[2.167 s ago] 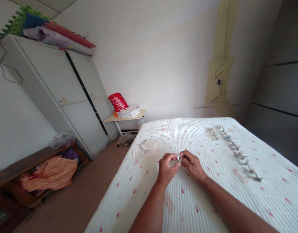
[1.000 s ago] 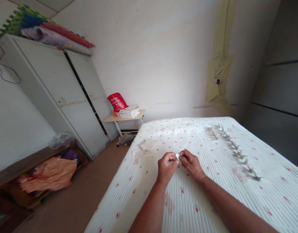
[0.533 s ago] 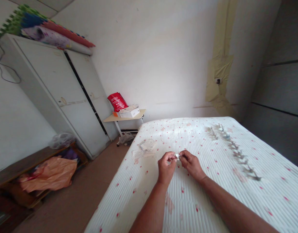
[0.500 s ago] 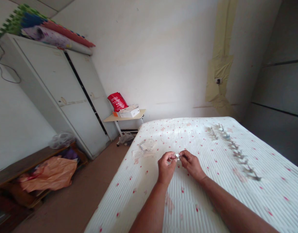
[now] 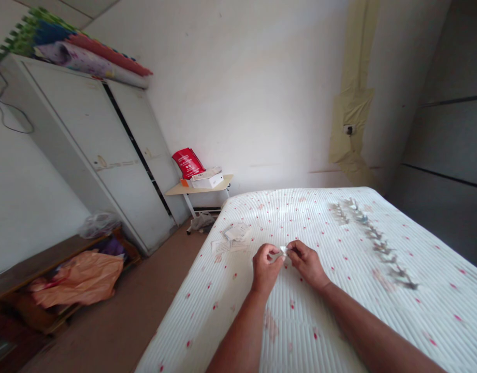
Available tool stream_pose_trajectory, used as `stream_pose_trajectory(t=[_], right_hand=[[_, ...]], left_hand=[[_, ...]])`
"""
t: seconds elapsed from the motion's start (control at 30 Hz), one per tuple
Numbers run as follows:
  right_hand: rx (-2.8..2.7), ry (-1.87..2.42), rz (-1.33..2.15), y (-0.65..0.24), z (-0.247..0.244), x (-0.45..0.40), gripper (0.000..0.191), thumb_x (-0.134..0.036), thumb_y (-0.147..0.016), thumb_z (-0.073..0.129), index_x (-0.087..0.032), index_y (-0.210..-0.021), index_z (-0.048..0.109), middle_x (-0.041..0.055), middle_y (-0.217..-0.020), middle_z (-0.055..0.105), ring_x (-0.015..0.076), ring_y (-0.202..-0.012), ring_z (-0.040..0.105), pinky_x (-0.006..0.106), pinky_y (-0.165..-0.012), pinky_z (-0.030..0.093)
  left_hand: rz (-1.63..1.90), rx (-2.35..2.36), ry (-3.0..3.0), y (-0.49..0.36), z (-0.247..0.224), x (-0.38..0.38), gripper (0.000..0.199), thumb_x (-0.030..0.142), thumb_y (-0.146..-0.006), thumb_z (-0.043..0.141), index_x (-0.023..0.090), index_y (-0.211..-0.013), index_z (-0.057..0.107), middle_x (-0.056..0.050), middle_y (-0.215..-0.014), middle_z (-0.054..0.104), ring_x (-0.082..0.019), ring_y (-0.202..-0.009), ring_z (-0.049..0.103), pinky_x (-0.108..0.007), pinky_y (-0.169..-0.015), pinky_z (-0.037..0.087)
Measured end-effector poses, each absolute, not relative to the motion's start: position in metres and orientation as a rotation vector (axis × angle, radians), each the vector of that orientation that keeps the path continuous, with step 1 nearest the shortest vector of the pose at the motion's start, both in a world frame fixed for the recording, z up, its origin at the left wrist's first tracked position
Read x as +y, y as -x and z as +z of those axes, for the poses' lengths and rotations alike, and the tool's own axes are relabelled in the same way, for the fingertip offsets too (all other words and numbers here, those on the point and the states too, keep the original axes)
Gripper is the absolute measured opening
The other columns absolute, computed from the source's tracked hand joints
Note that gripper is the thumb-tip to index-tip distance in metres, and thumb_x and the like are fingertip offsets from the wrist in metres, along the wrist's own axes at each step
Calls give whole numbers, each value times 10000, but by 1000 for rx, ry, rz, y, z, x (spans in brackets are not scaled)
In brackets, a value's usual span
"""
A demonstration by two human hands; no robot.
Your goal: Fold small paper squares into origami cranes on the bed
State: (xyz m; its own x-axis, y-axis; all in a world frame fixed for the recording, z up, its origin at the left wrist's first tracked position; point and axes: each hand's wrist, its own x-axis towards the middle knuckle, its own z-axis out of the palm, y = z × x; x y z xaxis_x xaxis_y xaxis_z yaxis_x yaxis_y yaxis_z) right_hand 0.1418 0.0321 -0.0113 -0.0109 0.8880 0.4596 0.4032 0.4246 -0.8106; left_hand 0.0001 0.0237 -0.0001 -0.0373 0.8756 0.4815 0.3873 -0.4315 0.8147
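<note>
Both hands meet over the middle of a white bedspread (image 5: 300,321) patterned with red dots. Between them is a small piece of white paper (image 5: 283,250), apparently folded. My left hand (image 5: 266,261) pinches it from the left with thumb and forefinger. From the right, the fingertips of my right hand (image 5: 305,261) are closed on its other side. Left of the hands lies a stack of printed paper squares (image 5: 236,232). Over to the right runs a row of small grey-white folded paper figures (image 5: 378,241), too blurred to make out in detail.
Beyond the bed's far left corner stands a small table (image 5: 199,187) with a red bag (image 5: 188,163) and a white box (image 5: 207,179). A grey cabinet (image 5: 86,140) is at the left. An orange plastic bag (image 5: 81,280) lies on a low wooden shelf unit (image 5: 131,248).
The white paper has turned slightly and shows more of its face. My left fingers have shifted a little around it; my right hand is almost still.
</note>
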Motion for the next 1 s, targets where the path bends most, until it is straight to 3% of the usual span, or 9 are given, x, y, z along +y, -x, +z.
stream_pose_trajectory(t=[0.2,0.37,0.7,0.83,1.0], right_hand=[[-1656,1171,372,-141,-5,29,126,-244,-758,436,-186,-734,545,-12,-604,547,112,-538,498,212,-535,394],[-1691,1195,341,-142,-7,29,119,-219,-768,430,-188,-759,544,-1,-642,567,123,-571,529,223,-564,415],[-1760,1063,358,-143,-5,27,133,-223,-800,428,-194,-804,557,33,-750,598,146,-701,569,254,-658,444],[-1706,1079,518,-143,-6,28,137,-273,-797,446,-187,-782,551,4,-656,557,127,-601,527,233,-565,424],[-1583,1055,790,-142,-11,31,126,-321,-790,466,-196,-797,476,-60,-550,429,79,-455,393,192,-431,337]], left_hand=[[1432,1330,-1819,-2,1,23,4,168,-636,580,165,-639,580,5,-669,592,-123,-672,541,-219,-617,396],[1403,1321,-1719,-3,1,24,70,200,-623,611,158,-679,607,-11,-689,608,-144,-697,552,-241,-660,412],[1417,1142,-1430,0,-5,27,192,300,-727,540,142,-811,609,-27,-741,617,-135,-711,551,-216,-638,412],[1348,1095,-1303,2,0,27,217,303,-689,563,137,-821,607,-7,-655,583,-106,-599,510,-191,-536,366],[1292,1111,-1279,4,2,27,207,343,-649,588,139,-635,559,41,-504,463,-70,-481,390,-190,-482,289]])
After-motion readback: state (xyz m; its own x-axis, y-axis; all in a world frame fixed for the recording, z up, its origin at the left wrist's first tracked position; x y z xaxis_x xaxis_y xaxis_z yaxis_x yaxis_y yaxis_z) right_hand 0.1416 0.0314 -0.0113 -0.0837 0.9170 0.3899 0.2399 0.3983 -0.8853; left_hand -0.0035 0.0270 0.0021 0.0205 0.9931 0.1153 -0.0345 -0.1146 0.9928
